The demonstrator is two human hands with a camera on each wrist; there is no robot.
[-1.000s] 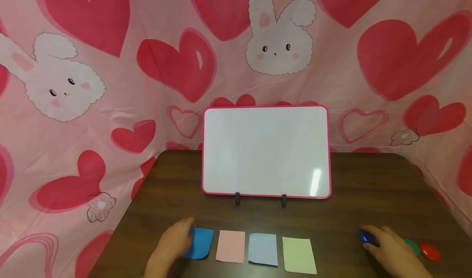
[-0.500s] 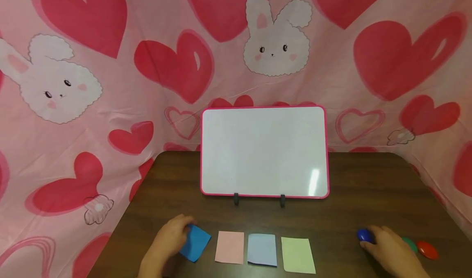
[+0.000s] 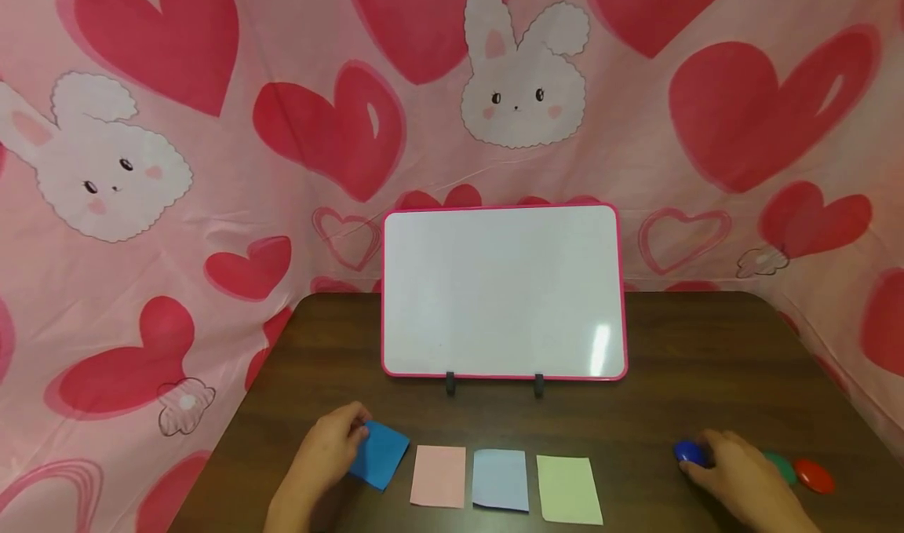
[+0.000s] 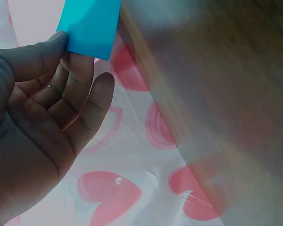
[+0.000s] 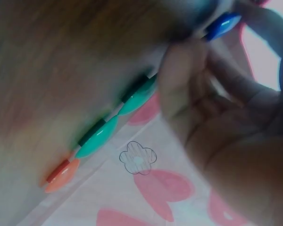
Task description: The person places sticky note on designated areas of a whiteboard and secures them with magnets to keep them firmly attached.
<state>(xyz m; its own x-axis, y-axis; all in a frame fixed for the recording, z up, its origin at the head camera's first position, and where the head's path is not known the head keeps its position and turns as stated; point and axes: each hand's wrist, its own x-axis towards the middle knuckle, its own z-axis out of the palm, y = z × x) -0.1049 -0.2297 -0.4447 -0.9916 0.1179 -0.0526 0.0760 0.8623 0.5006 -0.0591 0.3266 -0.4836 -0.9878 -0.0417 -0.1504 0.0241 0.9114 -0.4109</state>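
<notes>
My left hand [image 3: 326,445] pinches a blue sticky note [image 3: 381,454] between thumb and fingers at its upper left corner. In the left wrist view the blue note stands out from the fingertips, with the other fingers loosely bent below. At the right, my right hand [image 3: 738,470] grips a round blue magnet [image 3: 690,453] between thumb and fingertips. The blue magnet [image 5: 222,26] also shows at the fingertips in the right wrist view. Behind that hand lie a green magnet [image 3: 781,467] and a red magnet [image 3: 814,476]; the right wrist view has two green ones.
Pink [image 3: 438,476], light blue [image 3: 500,480] and light green [image 3: 569,489] sticky notes lie in a row between the hands. A pink-edged whiteboard [image 3: 501,290] stands on black feet [image 3: 450,384] at the back of the brown table [image 3: 678,344]. Heart-patterned cloth [image 3: 297,31] hangs around it.
The blue note has turned and been lifted at its held corner as my left hand shifts a little upward in the view. My right hand keeps hold of the blue magnet, drifting slightly left.
</notes>
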